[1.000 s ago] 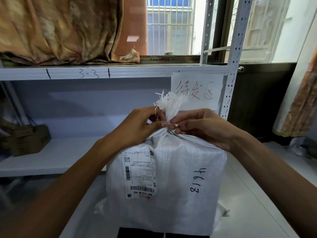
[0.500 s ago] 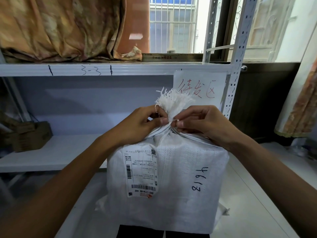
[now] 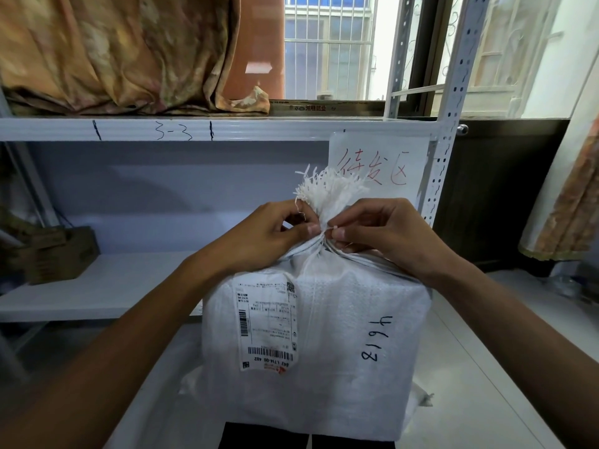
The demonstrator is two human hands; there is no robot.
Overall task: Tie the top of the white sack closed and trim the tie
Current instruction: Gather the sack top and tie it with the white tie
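White sack (image 3: 317, 345): centre of frame, neck gathered, frayed top (image 3: 327, 189) standing above. Your left hand (image 3: 269, 234) and right hand (image 3: 385, 234) both pinch the thin tie (image 3: 332, 227) at the neck. Tying appears under way; trimming not yet done.

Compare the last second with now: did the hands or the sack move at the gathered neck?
Barely. Both hands shifted slightly on the neck of the white sack: the left hand and right hand stay pinched either side of the gather, and the right fingers now hold a thin white tie end. The frayed top, shipping label and sack position are unchanged.
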